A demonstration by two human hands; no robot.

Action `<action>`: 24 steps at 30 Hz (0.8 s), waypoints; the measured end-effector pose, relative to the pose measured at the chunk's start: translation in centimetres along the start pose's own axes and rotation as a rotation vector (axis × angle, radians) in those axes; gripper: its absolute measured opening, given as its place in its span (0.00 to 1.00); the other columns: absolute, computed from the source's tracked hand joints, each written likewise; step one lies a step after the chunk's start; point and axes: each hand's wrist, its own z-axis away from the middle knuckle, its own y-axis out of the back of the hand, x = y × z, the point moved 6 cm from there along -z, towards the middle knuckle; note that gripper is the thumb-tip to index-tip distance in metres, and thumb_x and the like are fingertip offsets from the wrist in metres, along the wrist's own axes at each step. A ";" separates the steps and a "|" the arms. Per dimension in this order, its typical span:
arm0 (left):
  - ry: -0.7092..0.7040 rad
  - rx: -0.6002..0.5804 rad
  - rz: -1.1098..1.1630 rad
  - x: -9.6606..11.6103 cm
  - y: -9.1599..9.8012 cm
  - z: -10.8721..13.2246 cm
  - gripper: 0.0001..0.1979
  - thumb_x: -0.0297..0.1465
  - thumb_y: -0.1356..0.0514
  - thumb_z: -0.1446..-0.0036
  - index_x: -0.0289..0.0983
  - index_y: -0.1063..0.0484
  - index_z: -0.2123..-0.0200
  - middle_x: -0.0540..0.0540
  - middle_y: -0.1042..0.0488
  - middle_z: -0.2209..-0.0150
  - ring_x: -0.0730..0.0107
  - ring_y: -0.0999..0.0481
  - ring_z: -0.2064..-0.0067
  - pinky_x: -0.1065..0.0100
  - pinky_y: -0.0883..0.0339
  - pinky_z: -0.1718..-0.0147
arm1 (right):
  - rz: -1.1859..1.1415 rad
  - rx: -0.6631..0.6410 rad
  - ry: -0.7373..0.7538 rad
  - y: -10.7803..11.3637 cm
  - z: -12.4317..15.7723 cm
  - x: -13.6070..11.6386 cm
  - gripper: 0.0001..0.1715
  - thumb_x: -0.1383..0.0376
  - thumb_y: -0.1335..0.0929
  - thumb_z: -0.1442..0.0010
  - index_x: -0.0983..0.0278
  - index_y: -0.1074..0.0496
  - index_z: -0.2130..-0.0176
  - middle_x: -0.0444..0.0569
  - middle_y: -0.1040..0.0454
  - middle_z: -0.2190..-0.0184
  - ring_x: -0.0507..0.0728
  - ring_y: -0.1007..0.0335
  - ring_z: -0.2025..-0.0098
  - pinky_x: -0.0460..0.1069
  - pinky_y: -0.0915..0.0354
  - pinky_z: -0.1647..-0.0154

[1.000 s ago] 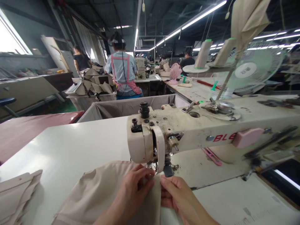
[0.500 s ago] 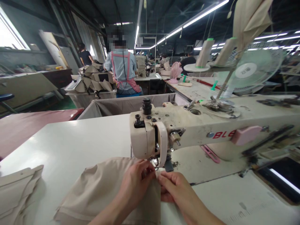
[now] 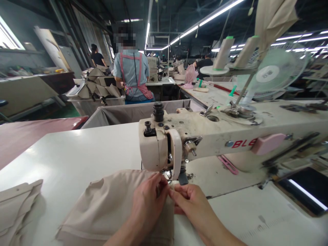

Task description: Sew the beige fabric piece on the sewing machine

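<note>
A beige fabric piece [image 3: 107, 201] lies on the white sewing table, its far right edge under the needle area of the sewing machine [image 3: 153, 147]. My left hand [image 3: 151, 194] rests over the cloth, with thumb and fingers pinching its edge just before the presser foot. Close beside it, my right hand [image 3: 191, 201] pinches the same edge from the right, the fingertips of both hands nearly meeting. The presser foot and needle are mostly hidden behind the machine head and my fingers.
More beige pieces [image 3: 17, 208] are stacked at the left. A phone [image 3: 304, 189] and a pink thread snipper [image 3: 228, 164] lie to the right. Behind the machine is a cloth-lined bin [image 3: 112, 116]. Thread cones [image 3: 224, 53] stand above; a co-worker [image 3: 132, 73] sits ahead.
My view has shifted slightly. Both hands keep their pinch on the fabric edge, and my right fingertips have come a little closer to the left ones.
</note>
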 end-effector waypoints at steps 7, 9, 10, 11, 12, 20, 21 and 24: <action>-0.139 -0.157 0.091 -0.6 0.1 -0.6 0.07 0.31 0.45 0.42 0.38 0.28 0.65 0.50 0.27 0.74 0.70 0.30 0.73 0.72 0.40 0.73 | 0.112 -0.010 0.006 -0.1 -0.5 -0.2 0.18 0.51 0.32 0.45 0.65 0.25 0.70 0.45 0.23 0.76 0.55 0.25 0.72 0.50 0.28 0.64; -0.151 -0.176 0.101 -0.9 0.3 -0.9 0.05 0.30 0.44 0.44 0.37 0.28 0.68 0.52 0.29 0.76 0.72 0.33 0.75 0.74 0.42 0.76 | 0.163 -0.026 0.020 -0.2 -0.6 0.0 0.18 0.54 0.34 0.42 0.65 0.25 0.68 0.47 0.23 0.75 0.57 0.24 0.71 0.53 0.27 0.64; -0.147 -0.170 0.099 -1.0 0.3 -1.0 0.05 0.30 0.44 0.45 0.37 0.29 0.70 0.53 0.31 0.78 0.73 0.34 0.77 0.74 0.44 0.77 | 0.206 -0.012 0.041 -0.1 -0.5 0.0 0.17 0.55 0.35 0.41 0.66 0.25 0.66 0.48 0.23 0.75 0.59 0.24 0.72 0.55 0.27 0.65; -0.139 -0.157 0.095 -1.1 0.4 -1.1 0.05 0.29 0.44 0.46 0.36 0.31 0.72 0.53 0.33 0.79 0.74 0.36 0.77 0.75 0.45 0.78 | 0.256 0.015 0.074 0.1 -0.3 0.0 0.15 0.58 0.35 0.42 0.66 0.25 0.64 0.49 0.24 0.73 0.60 0.25 0.71 0.58 0.27 0.65; -0.128 -0.138 0.090 -1.2 0.5 -1.3 0.05 0.28 0.43 0.47 0.36 0.32 0.75 0.54 0.35 0.80 0.75 0.37 0.78 0.75 0.46 0.78 | 0.301 0.049 0.114 0.3 -0.1 -0.1 0.13 0.62 0.33 0.43 0.66 0.25 0.61 0.50 0.24 0.70 0.62 0.25 0.67 0.60 0.28 0.61; 0.008 -0.048 0.093 -1.4 0.9 -2.3 0.05 0.23 0.43 0.54 0.33 0.30 0.79 0.49 0.29 0.80 0.71 0.31 0.76 0.73 0.42 0.77 | 1.178 -0.062 0.867 -1.6 2.3 -1.9 0.22 0.75 0.35 0.40 0.69 0.29 0.47 0.58 0.27 0.48 0.66 0.33 0.46 0.63 0.33 0.45; 0.016 -0.046 0.098 -1.2 1.0 -2.4 0.05 0.23 0.43 0.55 0.33 0.29 0.80 0.48 0.28 0.80 0.69 0.30 0.75 0.73 0.41 0.76 | 1.221 -0.060 0.908 -1.7 2.2 -2.0 0.22 0.75 0.35 0.40 0.70 0.30 0.46 0.58 0.27 0.47 0.66 0.33 0.46 0.63 0.33 0.45; 0.021 -0.020 0.108 -0.8 1.5 -2.6 0.06 0.22 0.43 0.55 0.33 0.28 0.79 0.46 0.24 0.77 0.67 0.27 0.72 0.71 0.36 0.72 | 1.287 -0.058 0.981 -1.8 1.7 -2.2 0.24 0.75 0.35 0.40 0.71 0.32 0.44 0.57 0.27 0.47 0.65 0.31 0.46 0.62 0.32 0.45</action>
